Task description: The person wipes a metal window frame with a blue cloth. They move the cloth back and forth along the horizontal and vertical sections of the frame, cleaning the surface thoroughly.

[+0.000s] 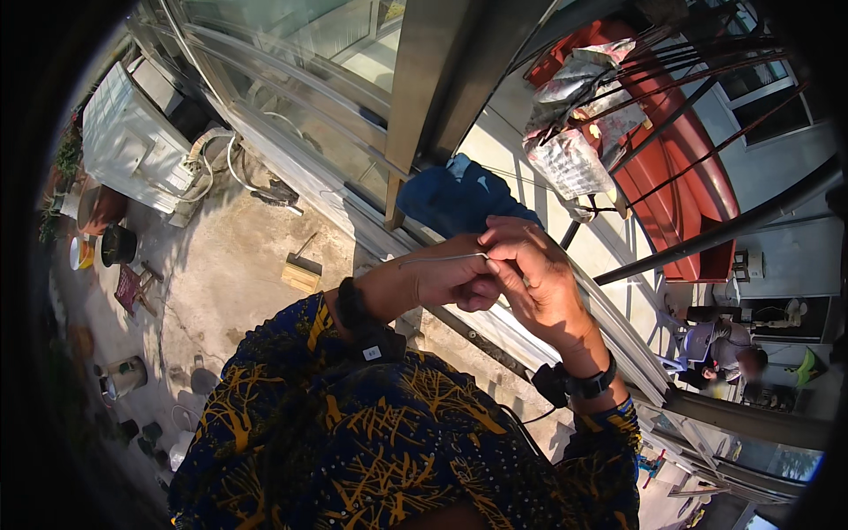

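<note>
A thin pale wire (442, 258) lies across the back of my left hand (457, 273), its free end reaching toward my wrist. My right hand (533, 271) pinches the wire's other end between thumb and fingers. The two hands touch; the left one has its fingers curled under, and what they may hold is hidden. Just beyond both hands is a bundled blue cloth (457, 195), against the metal frame post (430, 86). Dark straps with small devices circle both wrists.
A glazed frame with a metal sill (331, 189) runs diagonally beside me. Beyond it are a red plastic boat-like hull (689, 179), crumpled silvery sheeting (570, 159), a dark curved bar (722, 225) and a seated person (725, 348). At left are a white appliance casing (136, 146) and a wooden-headed tool (301, 275).
</note>
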